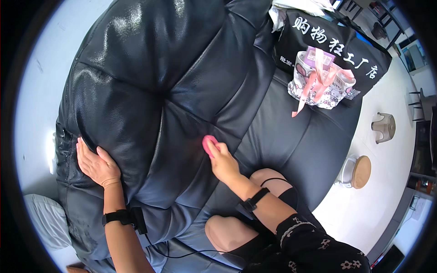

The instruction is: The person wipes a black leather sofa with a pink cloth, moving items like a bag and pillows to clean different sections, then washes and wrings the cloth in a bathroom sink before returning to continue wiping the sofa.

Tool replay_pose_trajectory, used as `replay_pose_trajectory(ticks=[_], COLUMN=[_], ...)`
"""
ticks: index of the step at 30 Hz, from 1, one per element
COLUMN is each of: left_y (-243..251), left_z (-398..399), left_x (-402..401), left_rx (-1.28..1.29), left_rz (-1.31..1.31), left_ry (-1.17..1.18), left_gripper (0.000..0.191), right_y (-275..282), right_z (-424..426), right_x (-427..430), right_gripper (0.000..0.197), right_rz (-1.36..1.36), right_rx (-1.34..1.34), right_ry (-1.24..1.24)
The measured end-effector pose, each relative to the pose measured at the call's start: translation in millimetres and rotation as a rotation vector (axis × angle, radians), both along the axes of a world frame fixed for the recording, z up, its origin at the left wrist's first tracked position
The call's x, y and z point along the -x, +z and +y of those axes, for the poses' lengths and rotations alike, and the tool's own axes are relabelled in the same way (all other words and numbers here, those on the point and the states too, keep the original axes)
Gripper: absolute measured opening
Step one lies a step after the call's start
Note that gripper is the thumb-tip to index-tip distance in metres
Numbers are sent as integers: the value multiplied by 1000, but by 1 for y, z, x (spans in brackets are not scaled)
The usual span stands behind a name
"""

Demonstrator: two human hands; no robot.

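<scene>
A black leather sofa with a tufted backrest (191, 71) fills the middle of the view, its seat (290, 133) reaching to the right. My right hand (223, 162) grips a small pink object (209, 145), perhaps a sponge or brush, against the lower part of the backrest. My fingers hide part of it. On the backrest's left edge my left hand (97, 165) lies flat, fingers extended and thumb apart, holding nothing. Both wrists wear black straps, and a cable runs from the left one. My bare knees rest on the seat.
A black shopping bag with white writing (341, 41) stands at the sofa's far end. Before it sits a patterned pouch with pink ribbons (322, 85). A translucent stool (384, 128) and a wooden-topped stool (361, 172) stand on the floor. A white wall (41, 102) borders the left.
</scene>
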State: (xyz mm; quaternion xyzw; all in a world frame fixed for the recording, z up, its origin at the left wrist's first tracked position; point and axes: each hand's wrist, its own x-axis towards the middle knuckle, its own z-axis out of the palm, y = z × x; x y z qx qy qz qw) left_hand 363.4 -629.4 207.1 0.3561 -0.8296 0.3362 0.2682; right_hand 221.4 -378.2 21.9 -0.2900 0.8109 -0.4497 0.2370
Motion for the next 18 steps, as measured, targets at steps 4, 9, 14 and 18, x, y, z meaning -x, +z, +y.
replay_pose_trajectory(ticks=[4,9,14,18], left_y=[-3,-1,-6,0], left_z=[-4,-2,-6,-3], left_x=[2,4,0,5], left_rx=[15,33,25,15], left_rz=[0,12,14,6], left_ry=[-6,2,-11,-4], left_gripper=[50,49,50,51], right_y=[-35,-2,10,-10], right_z=[15,-47,-23,23], right_x=[26,49,70,46], right_gripper=[48,37,31,26], right_rz=[-140,-81,85,70], right_rx=[79,-86,-308,-314], right_ry=[-127,-156,257,312])
